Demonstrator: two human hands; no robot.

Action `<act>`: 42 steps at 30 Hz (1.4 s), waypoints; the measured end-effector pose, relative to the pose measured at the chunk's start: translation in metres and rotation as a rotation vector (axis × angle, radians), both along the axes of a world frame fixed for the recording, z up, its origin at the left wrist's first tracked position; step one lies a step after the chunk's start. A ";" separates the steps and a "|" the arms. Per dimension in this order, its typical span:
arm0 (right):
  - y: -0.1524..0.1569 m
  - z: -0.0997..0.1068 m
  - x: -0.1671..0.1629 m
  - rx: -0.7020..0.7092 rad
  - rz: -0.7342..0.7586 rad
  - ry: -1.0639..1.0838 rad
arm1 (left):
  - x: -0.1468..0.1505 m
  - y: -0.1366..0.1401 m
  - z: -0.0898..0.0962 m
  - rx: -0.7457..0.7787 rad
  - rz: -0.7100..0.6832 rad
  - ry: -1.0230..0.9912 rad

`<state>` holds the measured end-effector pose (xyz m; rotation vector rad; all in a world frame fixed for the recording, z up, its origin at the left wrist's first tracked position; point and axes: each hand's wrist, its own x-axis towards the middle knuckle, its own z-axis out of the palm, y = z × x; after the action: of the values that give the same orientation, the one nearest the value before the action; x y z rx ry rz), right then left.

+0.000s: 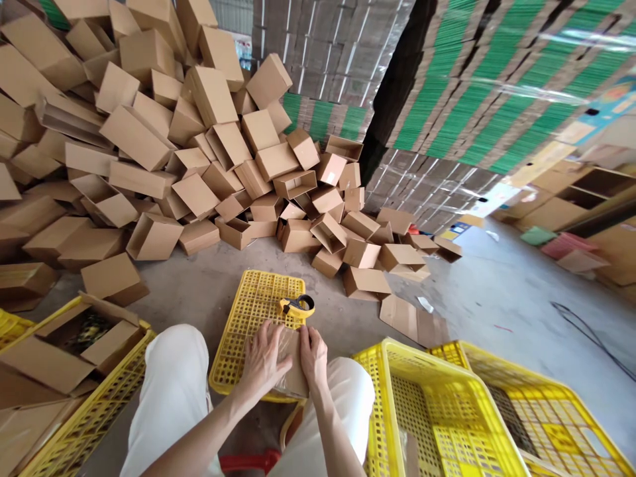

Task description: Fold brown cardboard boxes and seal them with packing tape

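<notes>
A small cardboard box [297,377] with shiny clear tape on its top lies between my hands on an upturned yellow plastic crate [229,354]. My left hand [265,358] rests across the box's left side and top, fingers spread and thumb reaching over the tape. Along the right edge of the box, my right hand [313,354] is closed, its fingers bent together against the cardboard. Just beyond my fingertips a yellow tape dispenser [297,307] with a dark roll sits at the crate's far end.
Behind the crate rises a big heap of empty cardboard boxes [199,192]. Yellow crates [387,397] stand at my right; another [116,391] at my left holds an opened carton [47,364]. Tall stacks of flattened cardboard [467,79] line the back. A black cable [591,334] crosses the floor.
</notes>
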<state>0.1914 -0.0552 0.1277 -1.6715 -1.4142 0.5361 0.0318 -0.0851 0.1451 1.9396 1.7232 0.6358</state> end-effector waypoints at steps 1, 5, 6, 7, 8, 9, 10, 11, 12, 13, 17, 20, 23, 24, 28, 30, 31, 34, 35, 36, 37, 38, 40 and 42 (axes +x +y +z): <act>0.000 0.000 0.000 -0.001 0.000 0.001 | 0.000 0.001 -0.001 0.003 0.001 0.005; -0.001 -0.001 0.000 -0.005 0.000 0.004 | -0.001 0.001 -0.001 -0.026 -0.024 0.005; -0.001 0.000 0.000 -0.006 -0.001 0.005 | -0.001 0.001 -0.001 -0.045 -0.033 0.006; -0.001 0.000 0.000 -0.007 -0.002 0.006 | -0.002 0.000 -0.001 -0.065 -0.041 0.008; -0.001 0.000 0.000 -0.008 -0.004 0.006 | -0.003 -0.001 0.000 -0.084 -0.049 0.012; -0.001 0.000 0.000 -0.008 -0.006 0.007 | -0.003 -0.003 0.000 -0.100 -0.057 0.015; -0.002 0.001 0.000 -0.008 -0.007 0.008 | -0.004 -0.005 0.000 -0.111 -0.064 0.019; -0.002 0.002 0.000 -0.010 -0.009 0.010 | -0.005 -0.007 0.000 -0.117 -0.070 0.021; -0.003 0.002 -0.001 -0.012 -0.008 0.011 | -0.005 -0.010 -0.001 -0.118 -0.075 0.020; -0.003 0.003 -0.001 -0.014 -0.008 0.013 | -0.006 -0.013 -0.002 -0.114 -0.080 0.017; -0.004 0.005 -0.001 -0.013 -0.006 0.018 | -0.008 -0.022 -0.007 -0.087 -0.082 0.008; -0.005 0.006 -0.002 -0.012 -0.004 0.014 | -0.011 -0.024 -0.011 -0.085 -0.088 -0.005; -0.004 0.007 -0.002 -0.008 -0.002 0.010 | -0.014 -0.024 -0.014 -0.087 -0.107 -0.033; -0.004 0.006 -0.002 -0.006 -0.002 0.009 | -0.015 -0.024 -0.014 -0.081 -0.111 -0.047; -0.003 0.004 -0.001 0.004 -0.004 0.007 | -0.017 -0.015 -0.012 -0.025 -0.082 -0.109; -0.002 0.003 -0.001 0.008 -0.006 0.006 | -0.015 -0.006 -0.011 0.001 -0.044 -0.117; -0.002 0.002 -0.001 0.010 -0.009 0.005 | -0.013 -0.001 -0.011 0.011 -0.026 -0.116; -0.001 0.001 -0.001 0.011 -0.013 0.002 | -0.008 0.013 -0.013 0.029 -0.007 -0.113; -0.001 0.001 -0.001 0.010 -0.013 0.001 | -0.007 0.015 -0.014 0.029 -0.011 -0.114; -0.001 0.000 -0.001 0.009 -0.012 0.001 | -0.007 0.016 -0.015 0.025 -0.014 -0.114; -0.001 0.000 -0.001 0.007 -0.011 0.001 | -0.007 0.015 -0.016 0.020 -0.015 -0.112; -0.001 0.000 -0.001 0.004 -0.011 0.002 | -0.008 0.013 -0.017 0.015 -0.015 -0.108; -0.002 0.000 -0.001 -0.001 -0.012 0.004 | -0.011 0.005 -0.019 0.000 -0.021 -0.105; -0.002 0.000 -0.001 -0.007 -0.015 0.005 | -0.015 -0.005 -0.020 -0.020 -0.033 -0.110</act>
<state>0.1909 -0.0573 0.1279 -1.6835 -1.3965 0.5370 0.0168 -0.0898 0.1248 1.8797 1.6211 0.6978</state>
